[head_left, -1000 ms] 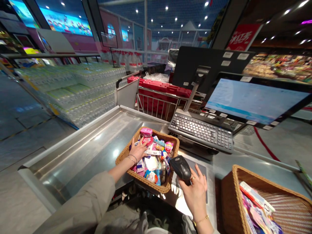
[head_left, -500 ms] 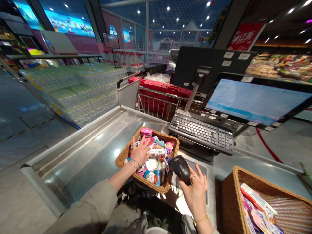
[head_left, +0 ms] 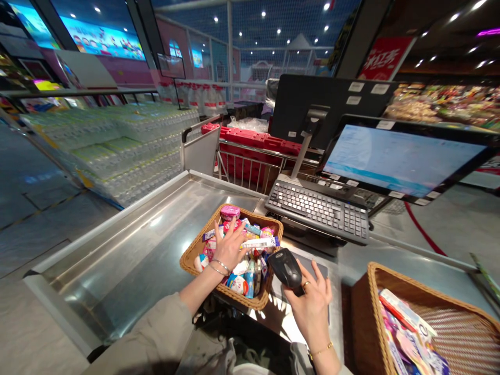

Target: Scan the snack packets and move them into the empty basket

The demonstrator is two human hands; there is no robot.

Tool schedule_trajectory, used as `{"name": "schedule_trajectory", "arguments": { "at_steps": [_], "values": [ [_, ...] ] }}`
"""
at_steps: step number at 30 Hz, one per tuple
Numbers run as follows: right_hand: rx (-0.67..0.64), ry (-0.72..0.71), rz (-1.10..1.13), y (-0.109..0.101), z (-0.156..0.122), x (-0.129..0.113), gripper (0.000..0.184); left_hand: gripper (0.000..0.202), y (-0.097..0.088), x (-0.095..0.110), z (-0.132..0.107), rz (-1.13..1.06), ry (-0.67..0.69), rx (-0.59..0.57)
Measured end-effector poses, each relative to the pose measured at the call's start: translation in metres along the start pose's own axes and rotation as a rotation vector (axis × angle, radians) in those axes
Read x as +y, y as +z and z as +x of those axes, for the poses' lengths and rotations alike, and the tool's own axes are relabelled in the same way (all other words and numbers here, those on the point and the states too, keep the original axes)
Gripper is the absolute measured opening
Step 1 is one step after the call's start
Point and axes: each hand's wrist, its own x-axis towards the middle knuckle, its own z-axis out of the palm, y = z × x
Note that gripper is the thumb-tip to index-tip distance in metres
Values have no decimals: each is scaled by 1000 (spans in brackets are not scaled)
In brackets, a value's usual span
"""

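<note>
My left hand (head_left: 230,244) rests with fingers spread on the small packaged goods inside a wicker basket (head_left: 191,252) on the steel counter. It grips nothing that I can see. A long white box (head_left: 261,242) lies just right of its fingertips, and a pink tin (head_left: 230,211) sits at the basket's far rim. My right hand (head_left: 311,301) holds a black barcode scanner (head_left: 286,267) beside the basket's right edge, with the scanner head pointing toward the goods.
A second wicker basket (head_left: 365,323) with flat packets stands at the right. Behind are a black keyboard (head_left: 318,210), a tilted touchscreen (head_left: 398,159) and a customer display. A steel counter trough (head_left: 148,229) runs left. A red shopping cart (head_left: 253,151) stands beyond.
My left hand has slid from the pink tins at the basket's far left toward its middle and spread its fingers. The right hand with the scanner has hardly moved.
</note>
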Motion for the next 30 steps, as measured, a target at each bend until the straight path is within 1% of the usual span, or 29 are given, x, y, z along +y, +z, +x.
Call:
{"name": "schedule_trajectory", "arguments": {
  "at_steps": [5,13,18,26,30],
  "values": [
    [-7,9,-4,-1,2,1,24,12,0,5,3,-6,35,1],
    [-8,-16,-32,-1,1,3,21,10,-1,11,8,-4,37,14],
    [10,-41,-41,-1,2,6,21,11,1,11,8,4,48,24],
    [-16,-37,-42,-3,3,4,23,12,0,12,8,6,48,24],
    [-5,-53,-49,-4,3,4,22,11,0,12,8,-3,41,19]
  ]
}}
